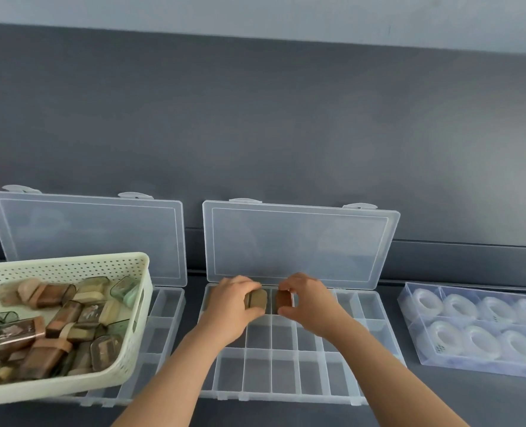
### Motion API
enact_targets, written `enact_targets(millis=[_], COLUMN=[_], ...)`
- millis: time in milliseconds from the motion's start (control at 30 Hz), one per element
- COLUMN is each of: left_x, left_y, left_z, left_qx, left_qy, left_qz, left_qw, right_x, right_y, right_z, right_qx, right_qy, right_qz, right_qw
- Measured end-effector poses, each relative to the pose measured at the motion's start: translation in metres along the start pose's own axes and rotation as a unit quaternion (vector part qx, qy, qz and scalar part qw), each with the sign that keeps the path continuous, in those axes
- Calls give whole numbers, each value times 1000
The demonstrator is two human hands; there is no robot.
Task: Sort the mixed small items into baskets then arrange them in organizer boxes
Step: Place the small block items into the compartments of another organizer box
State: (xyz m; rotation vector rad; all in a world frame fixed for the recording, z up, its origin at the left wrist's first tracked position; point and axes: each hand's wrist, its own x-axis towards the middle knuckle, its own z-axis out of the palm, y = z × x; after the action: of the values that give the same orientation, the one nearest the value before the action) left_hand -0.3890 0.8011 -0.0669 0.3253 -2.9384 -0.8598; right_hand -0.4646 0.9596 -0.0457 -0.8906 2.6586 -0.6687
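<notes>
Over the back row of the organizer box, the left hand pinches an olive case and the right hand a brown case, fingers curled. Left of the box, the basket holds many more; arranging seems barely begun.

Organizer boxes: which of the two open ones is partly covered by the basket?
The left organizer box, under the cream basket; the middle organizer box lies uncovered.
</notes>
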Motion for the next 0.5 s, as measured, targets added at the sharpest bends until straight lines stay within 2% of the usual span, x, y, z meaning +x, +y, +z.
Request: enact_targets(millis=[133, 267, 500], left_x=[-5, -15, -55], left_y=[1, 7, -24], left_z=[-1, -15, -102], left_qx=[5, -5, 11], left_qy=[14, 46, 147], left_qz=[4, 28, 39], left_qw=[1000, 999, 988], right_x=[-4, -9, 0], right_y=[2, -11, -100], right_z=[1, -1, -1], right_qx=[-7, 5, 38], right_qy=[10, 65, 105], right_qz=[13, 10, -92], right_qw=[1000, 998, 990])
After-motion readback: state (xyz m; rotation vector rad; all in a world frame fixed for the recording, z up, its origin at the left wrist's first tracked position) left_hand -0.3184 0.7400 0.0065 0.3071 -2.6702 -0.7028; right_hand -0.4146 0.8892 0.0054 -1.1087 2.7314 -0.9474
